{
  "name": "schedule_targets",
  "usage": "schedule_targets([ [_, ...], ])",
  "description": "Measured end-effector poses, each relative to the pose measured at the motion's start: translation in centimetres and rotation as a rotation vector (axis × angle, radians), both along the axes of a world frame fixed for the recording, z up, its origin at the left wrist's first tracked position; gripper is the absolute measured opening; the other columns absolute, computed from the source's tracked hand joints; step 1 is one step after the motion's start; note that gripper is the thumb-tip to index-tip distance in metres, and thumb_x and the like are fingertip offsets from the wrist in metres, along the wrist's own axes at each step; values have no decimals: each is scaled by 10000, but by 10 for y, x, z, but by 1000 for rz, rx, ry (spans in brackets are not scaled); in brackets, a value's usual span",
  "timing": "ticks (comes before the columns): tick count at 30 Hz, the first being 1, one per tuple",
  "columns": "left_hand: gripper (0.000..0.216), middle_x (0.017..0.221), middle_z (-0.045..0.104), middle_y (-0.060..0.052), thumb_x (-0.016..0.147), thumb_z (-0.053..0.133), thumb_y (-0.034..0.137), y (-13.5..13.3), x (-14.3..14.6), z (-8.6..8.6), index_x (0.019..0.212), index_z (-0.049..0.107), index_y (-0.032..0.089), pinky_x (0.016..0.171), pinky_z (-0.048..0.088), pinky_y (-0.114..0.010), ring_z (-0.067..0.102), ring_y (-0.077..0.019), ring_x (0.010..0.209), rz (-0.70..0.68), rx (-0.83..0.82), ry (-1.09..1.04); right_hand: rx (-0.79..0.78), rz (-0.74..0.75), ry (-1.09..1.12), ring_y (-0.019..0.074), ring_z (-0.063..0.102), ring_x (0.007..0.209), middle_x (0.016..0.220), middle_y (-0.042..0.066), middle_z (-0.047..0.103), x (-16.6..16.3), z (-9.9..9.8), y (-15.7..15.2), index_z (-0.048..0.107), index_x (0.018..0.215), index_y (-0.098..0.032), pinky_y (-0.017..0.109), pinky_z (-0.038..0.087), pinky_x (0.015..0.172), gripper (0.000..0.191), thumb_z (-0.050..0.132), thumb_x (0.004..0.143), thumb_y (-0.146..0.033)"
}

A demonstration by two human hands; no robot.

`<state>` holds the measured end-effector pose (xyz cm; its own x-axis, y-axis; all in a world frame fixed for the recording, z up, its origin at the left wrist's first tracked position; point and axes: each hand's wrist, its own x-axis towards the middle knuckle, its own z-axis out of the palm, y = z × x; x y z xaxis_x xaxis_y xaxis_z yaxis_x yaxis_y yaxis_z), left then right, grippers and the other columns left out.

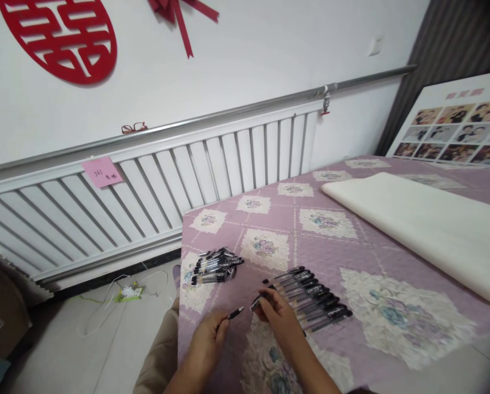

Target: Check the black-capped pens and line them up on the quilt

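Between the fingers of my left hand [207, 338] is a pen [235, 313], its dark grip and uncapped tip pointing right. My right hand [275, 309] pinches a dark pen cap [255, 302] a short way from that tip; cap and pen are apart. Just behind my right hand lies a row of capped black pens [319, 295] side by side on the floral cloth. To the left, beyond my left hand, sits a loose pile of dark caps and short pen pieces [216, 265] near the bed's edge.
The purple quilted bedspread [269, 210] covers the surface under my hands. A folded cream sheet [413, 224] lies at the right. Behind stands a white radiator [212, 164] with a pink note [101, 172]. A power strip [130, 294] with cables is on the floor.
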<state>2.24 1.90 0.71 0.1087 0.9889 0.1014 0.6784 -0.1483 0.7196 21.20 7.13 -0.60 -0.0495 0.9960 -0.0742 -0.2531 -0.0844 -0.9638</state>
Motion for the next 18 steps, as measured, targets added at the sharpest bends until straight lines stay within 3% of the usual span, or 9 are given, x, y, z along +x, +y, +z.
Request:
schedule_targets([
  [7, 239, 910, 656, -63, 866, 446, 260, -6, -1, -16, 949, 663, 206, 800, 444, -321, 583, -207, 866, 23, 55, 119, 41, -36, 64, 126, 541, 535, 620, -21, 588, -6, 5, -4, 584, 871, -198, 247, 420, 505, 408, 696, 634, -511],
  [18, 256, 865, 638, -63, 881, 409, 274, -7, 1, -15, 915, 651, 200, 765, 442, -313, 574, -203, 828, 48, 80, 145, 109, 17, -123, 154, 567, 649, 693, -5, 593, -6, -10, -4, 589, 923, -196, 280, 469, 610, 303, 628, 711, -408],
])
